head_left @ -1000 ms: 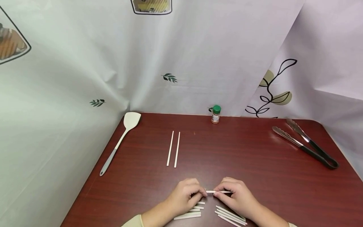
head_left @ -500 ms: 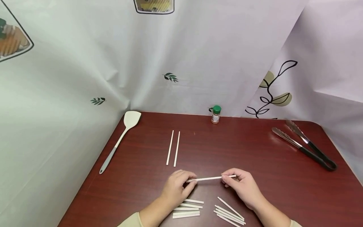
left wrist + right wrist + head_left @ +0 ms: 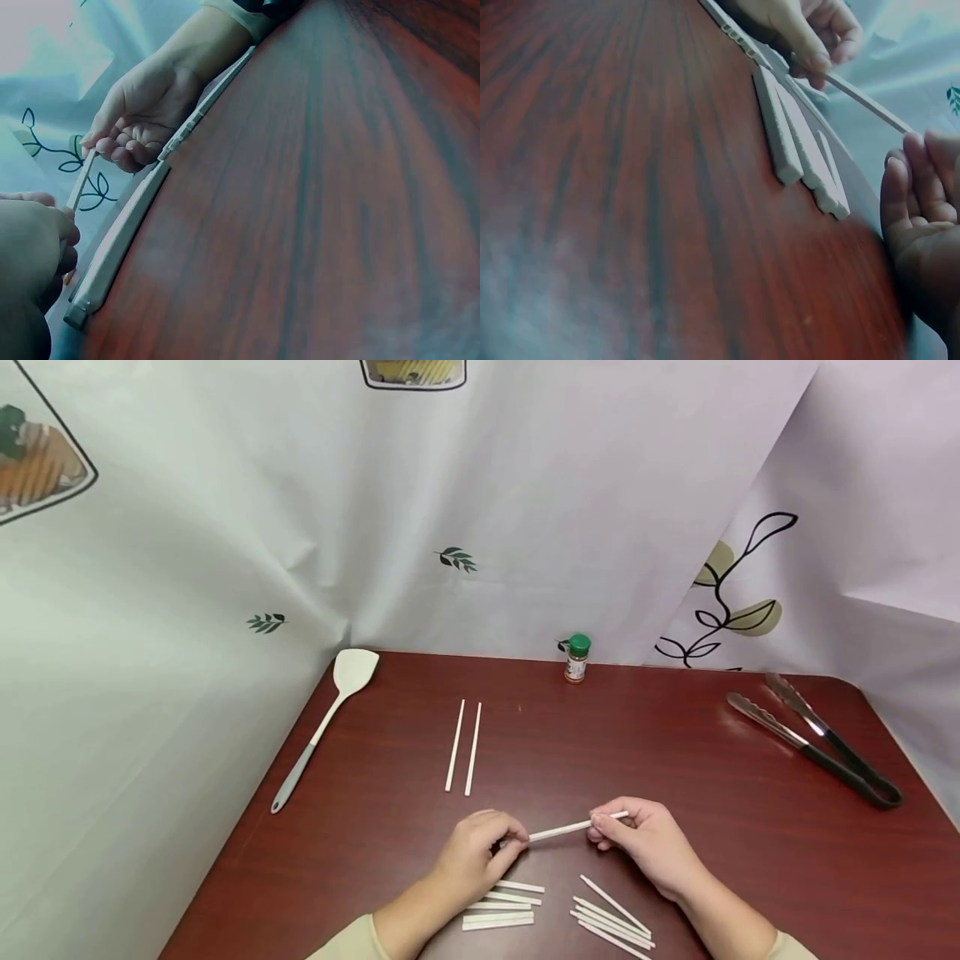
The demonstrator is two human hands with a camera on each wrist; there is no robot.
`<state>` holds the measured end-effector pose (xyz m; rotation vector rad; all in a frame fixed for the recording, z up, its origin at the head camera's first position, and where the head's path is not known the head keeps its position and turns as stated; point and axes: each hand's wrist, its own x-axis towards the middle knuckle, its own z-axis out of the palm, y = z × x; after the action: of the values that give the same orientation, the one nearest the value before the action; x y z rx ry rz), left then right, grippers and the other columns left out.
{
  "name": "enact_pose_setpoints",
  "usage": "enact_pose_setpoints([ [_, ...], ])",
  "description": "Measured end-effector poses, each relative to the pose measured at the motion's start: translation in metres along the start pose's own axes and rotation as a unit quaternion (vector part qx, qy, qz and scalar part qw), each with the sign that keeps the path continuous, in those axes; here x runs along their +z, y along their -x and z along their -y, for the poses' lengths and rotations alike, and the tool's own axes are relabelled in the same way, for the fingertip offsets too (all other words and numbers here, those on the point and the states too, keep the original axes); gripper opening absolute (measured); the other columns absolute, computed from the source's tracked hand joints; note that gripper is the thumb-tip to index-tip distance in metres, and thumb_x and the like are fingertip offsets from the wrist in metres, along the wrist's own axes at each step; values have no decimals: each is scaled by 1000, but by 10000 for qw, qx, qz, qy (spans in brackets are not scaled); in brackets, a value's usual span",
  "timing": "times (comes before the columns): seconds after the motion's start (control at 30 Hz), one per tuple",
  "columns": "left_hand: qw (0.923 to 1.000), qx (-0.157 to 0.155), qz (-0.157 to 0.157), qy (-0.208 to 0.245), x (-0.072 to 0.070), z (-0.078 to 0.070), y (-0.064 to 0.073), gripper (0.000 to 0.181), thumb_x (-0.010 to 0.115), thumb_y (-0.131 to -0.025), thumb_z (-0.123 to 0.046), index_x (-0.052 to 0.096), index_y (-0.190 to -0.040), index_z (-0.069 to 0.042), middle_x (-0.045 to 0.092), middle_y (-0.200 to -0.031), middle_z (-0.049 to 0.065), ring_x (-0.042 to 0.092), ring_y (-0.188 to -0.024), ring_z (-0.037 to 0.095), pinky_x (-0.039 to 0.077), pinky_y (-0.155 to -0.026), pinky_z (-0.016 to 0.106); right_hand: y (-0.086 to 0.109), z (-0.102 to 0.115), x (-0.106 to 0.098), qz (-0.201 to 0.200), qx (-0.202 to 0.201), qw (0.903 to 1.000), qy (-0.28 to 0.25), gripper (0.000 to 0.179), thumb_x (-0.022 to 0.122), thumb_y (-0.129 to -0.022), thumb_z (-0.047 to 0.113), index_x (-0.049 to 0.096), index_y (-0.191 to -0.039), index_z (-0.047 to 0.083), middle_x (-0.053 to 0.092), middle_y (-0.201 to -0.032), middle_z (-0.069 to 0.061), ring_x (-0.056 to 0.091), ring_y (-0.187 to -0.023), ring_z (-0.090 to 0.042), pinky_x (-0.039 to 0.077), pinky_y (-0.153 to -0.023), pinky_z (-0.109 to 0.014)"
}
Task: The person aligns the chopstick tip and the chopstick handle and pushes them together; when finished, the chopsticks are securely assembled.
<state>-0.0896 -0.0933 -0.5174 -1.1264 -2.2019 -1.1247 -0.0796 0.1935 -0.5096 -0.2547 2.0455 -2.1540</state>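
Observation:
A slim white stick (image 3: 562, 831) spans the gap between both hands, tilted up toward the right. Its left end is pinched by my left hand (image 3: 480, 854), whose fingers hide that tip. The right hand (image 3: 651, 846) grips it near the other end, and a short tip sticks out past the thumb. In the right wrist view the stick (image 3: 870, 103) shows in the air between the two hands. Below the left hand lies a group of white sticks (image 3: 498, 920), partly covered by it. Another group of sticks (image 3: 611, 927) lies slanted on the table beside the right forearm.
Two parallel white sticks (image 3: 464, 747) lie farther back on the dark red table (image 3: 637, 735). A white spatula (image 3: 330, 718) is at the left edge, a green-capped spice jar (image 3: 577, 658) at the back, and black-handled metal tongs (image 3: 817, 739) at the right.
Both hands have lifted the stick and moved farther from the front groups. The right hand has shifted right along the stick, and the stick now tilts up at its right end.

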Motion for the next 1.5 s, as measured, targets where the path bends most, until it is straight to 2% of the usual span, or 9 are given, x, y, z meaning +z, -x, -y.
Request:
enact_pose_setpoints([
  [0.2,9998,60,-31,173,1,0,-3,23,81,-85,2,71,-90,-18,71,-84,-11,64,-78,2,50,-78,16,-1,1,-4,188,-107,9998,19,14,67,-102,-2,70,-100,-15,78,-83,-4,74,-76,-9,60,-66,-27],
  [0.33,9997,-7,-62,239,2,-1,-3,24,81,-86,3,70,-92,-17,70,-85,-9,60,-76,2,48,-76,13,-5,2,-1,45,-76,10000,28,19,66,-103,0,66,-105,-19,76,-83,-3,73,-76,-10,60,-65,-27],
  [0.57,9955,-503,690,-402,6,-1,-1,14,75,-96,-7,68,-106,-14,70,-91,-8,63,-81,4,53,-80,27,-25,3,8,1,289,9996,35,27,66,-105,8,62,-112,-18,72,-91,-17,71,-79,-17,63,-64,-36],
  [0.63,9948,-349,842,-464,5,0,-2,12,71,-98,-6,69,-107,-15,72,-95,-8,66,-87,5,54,-85,31,-33,4,9,32,407,9992,-56,30,66,-106,10,60,-114,-18,72,-90,-17,72,-80,-17,63,-64,-36],
  [0.8,9918,190,1137,-552,-1,6,-5,17,66,-99,-4,73,-109,-16,73,-104,-8,68,-96,8,52,-93,28,-48,2,11,-16,464,9988,-162,32,66,-106,9,56,-118,-19,70,-85,-11,70,-77,-16,62,-63,-33],
  [0.9,9903,391,1228,-523,-4,10,-6,27,69,-89,-1,75,-112,-15,73,-107,-7,67,-96,9,51,-93,26,-54,2,14,-118,446,9989,-67,31,68,-104,8,56,-122,-15,70,-85,-12,69,-73,-16,61,-59,-32],
  [1.07,9882,390,1480,-86,-10,16,-4,54,66,-69,2,74,-121,-12,72,-115,-6,66,-102,10,49,-95,24,-64,3,23,-520,396,9977,153,44,74,-100,6,47,-132,-7,71,-87,-16,69,-68,-19,59,-53,-34],
  [1.27,9851,526,1640,7,-16,22,-1,50,70,-83,1,72,-132,-10,72,-125,-3,66,-113,10,48,-103,27,-69,6,34,-742,420,9944,621,45,76,-100,11,50,-134,-2,72,-87,-16,68,-70,-20,57,-50,-33],
  [1.5,9837,642,1676,122,-16,25,0,46,82,-88,-13,72,-133,-11,73,-126,-3,66,-116,9,48,-104,26,-65,13,37,-291,291,9882,1475,72,80,-95,12,42,-154,-2,73,-97,-8,69,-75,-16,58,-61,-29],
])
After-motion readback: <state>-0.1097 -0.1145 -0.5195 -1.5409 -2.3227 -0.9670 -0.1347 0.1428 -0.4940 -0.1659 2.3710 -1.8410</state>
